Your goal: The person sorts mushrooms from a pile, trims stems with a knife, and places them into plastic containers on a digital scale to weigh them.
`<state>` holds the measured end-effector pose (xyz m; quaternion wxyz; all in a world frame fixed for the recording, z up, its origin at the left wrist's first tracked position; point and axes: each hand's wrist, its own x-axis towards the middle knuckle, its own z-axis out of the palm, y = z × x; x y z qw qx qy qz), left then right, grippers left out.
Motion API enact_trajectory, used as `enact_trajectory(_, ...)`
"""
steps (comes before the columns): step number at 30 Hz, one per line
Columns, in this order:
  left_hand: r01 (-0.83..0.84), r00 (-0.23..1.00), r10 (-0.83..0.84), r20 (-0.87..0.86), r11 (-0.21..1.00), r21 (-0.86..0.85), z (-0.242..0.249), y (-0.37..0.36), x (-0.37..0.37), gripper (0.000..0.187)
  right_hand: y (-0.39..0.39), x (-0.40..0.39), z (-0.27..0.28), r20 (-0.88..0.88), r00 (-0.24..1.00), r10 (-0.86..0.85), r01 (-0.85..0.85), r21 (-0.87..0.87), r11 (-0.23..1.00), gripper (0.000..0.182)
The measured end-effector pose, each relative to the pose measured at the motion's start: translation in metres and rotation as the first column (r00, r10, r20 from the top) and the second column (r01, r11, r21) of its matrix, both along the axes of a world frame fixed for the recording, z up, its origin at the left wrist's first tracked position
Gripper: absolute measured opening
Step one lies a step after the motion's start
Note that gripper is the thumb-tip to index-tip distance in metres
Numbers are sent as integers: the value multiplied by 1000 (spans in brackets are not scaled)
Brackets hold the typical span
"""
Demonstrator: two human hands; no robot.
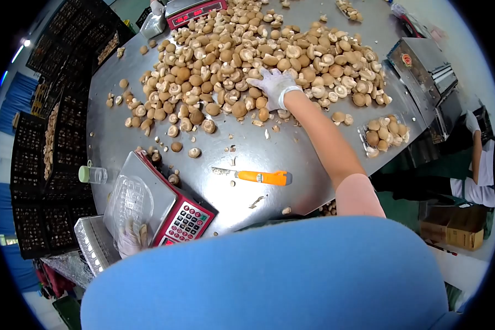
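Observation:
A large heap of brown mushrooms [225, 66] covers the far part of the metal table [308, 159]. My right hand [276, 88], in a pale glove, lies on the heap's near side with its fingers spread. At the lower left, my gloved left hand [131, 240] grips the near end of a clear plastic tray [131, 201], which rests over the plate of a red scale [186, 223]. No mushrooms show inside that tray. An orange-handled knife [261, 177] lies between the scale and my right forearm, among small scraps.
A filled mushroom tray [386, 135] stands at the right, near a metal machine [423, 74]. A second red scale [195, 14] is at the back. Left are a green-capped bottle [97, 175], stacked trays [96, 242] and black crates [30, 165]. Another person [476, 181] is at the right.

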<state>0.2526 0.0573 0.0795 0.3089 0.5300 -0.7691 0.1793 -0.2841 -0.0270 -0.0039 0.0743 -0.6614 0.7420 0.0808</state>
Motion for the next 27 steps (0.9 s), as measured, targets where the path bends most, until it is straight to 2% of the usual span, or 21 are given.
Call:
enact_trajectory(3,158,987,-160,14,982,104,-3,-6,-53,38,8,0,-11,20,999,26,-25,-52,998,89)
enact_trajectory(4,204,978,-209,20,970,134,-2,-11,-68,39,21,1,-13,49,999,12,-6,-128,992,76)
enact_trajectory(5,237,967,-250,53,955,181,-2,-18,-83,40,30,0,-29,1,1000,16,-15,-276,961,70)
enact_trajectory(7,243,933,-306,189,924,296,1,-34,-113,49,43,-2,-48,102,995,-14,58,-437,898,64)
enact_trajectory(9,419,881,-471,34,812,406,5,-48,-170,48,47,-4,-61,108,994,10,45,-493,869,63)
enact_trajectory(11,525,794,-608,-4,682,509,-5,-73,-219,45,54,-2,-64,119,993,23,47,-551,833,63)
enact_trajectory(13,680,672,-736,-84,568,464,-25,-98,-273,40,62,2,-59,136,991,17,65,-576,815,63)
enact_trajectory(14,686,659,-748,-77,556,468,-39,-112,-297,43,67,1,-66,143,988,57,53,-664,746,63)
enact_trajectory(17,724,604,-796,-46,523,450,-62,-148,-373,53,71,4,-80,210,973,96,91,-729,679,58)
enact_trajectory(18,744,570,-821,-40,495,448,-67,-158,-398,58,74,6,-72,236,969,74,97,-640,762,56)
enact_trajectory(19,763,535,-844,-34,466,448,-70,-167,-422,64,76,10,-64,228,973,40,117,-631,767,56)
enact_trajectory(20,766,532,-846,-37,462,447,-69,-172,-445,64,77,10,-54,263,965,-26,168,-535,828,59)
enact_trajectory(21,793,482,-876,36,453,407,-68,-174,-467,70,77,10,-50,292,952,-95,219,-428,877,63)
enact_trajectory(22,820,429,-896,114,439,368,-68,-175,-486,78,76,11,-52,295,950,-101,225,-425,877,63)
enact_trajectory(23,821,423,-899,116,434,371,-68,-175,-503,78,73,12,-54,307,947,-99,235,-448,863,58)
enact_trajectory(25,680,523,-842,132,505,532,-76,-175,-533,91,70,9,-54,326,940,-103,255,-467,847,54)
enact_trajectory(26,664,553,-815,174,557,500,-87,-179,-544,98,70,6,-50,314,948,-55,198,-447,872,48)
enact_trajectory(27,664,545,-820,176,550,507,-89,-178,-549,98,70,5,-49,304,953,-5,140,-425,894,43)
